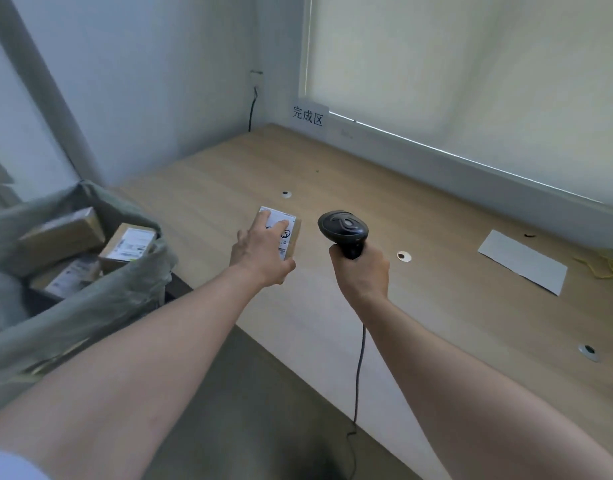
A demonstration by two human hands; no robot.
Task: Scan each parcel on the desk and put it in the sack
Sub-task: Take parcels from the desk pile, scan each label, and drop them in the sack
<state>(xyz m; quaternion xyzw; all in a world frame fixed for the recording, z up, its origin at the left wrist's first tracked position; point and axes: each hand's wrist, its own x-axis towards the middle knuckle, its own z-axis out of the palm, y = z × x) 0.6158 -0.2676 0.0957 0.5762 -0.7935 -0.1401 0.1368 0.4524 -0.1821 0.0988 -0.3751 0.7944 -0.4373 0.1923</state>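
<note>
Head camera view, looking down over a person's two bare forearms at a pale wooden desk (pixel 384 209) set into a room corner.

The left hand (pixel 260 252) lies on top of a small cardboard parcel (pixel 291 237) with a white label, which sits flat on the desk in the middle of the view. The fingers are fairly straight over the label and the thumb wraps the near end, so the hand appears to be taking hold of it; whether the parcel is lifted off the wood cannot be told. Just right of it, the right hand (pixel 362 268) is wrapped tightly around the handle of a black barcode scanner (pixel 343 226), whose head tilts away toward the far side. Its cable (pixel 358 368) hangs down past the desk's near edge.

The parcel looks light and stiff, small enough for one hand. Its flat sides should give a firm hold across the width, best taken by the edges so the label stays uncovered for the scanner.

At the left, below desk level, a grey-green sack (pixel 90 306) stands open. Inside lie several cardboard boxes (pixel 128 245), at least three, some showing white labels.

Farther right on the desk rests a blank sheet of paper (pixel 523 261). A sign (pixel 308 116) with printed characters leans against the far wall.
</note>
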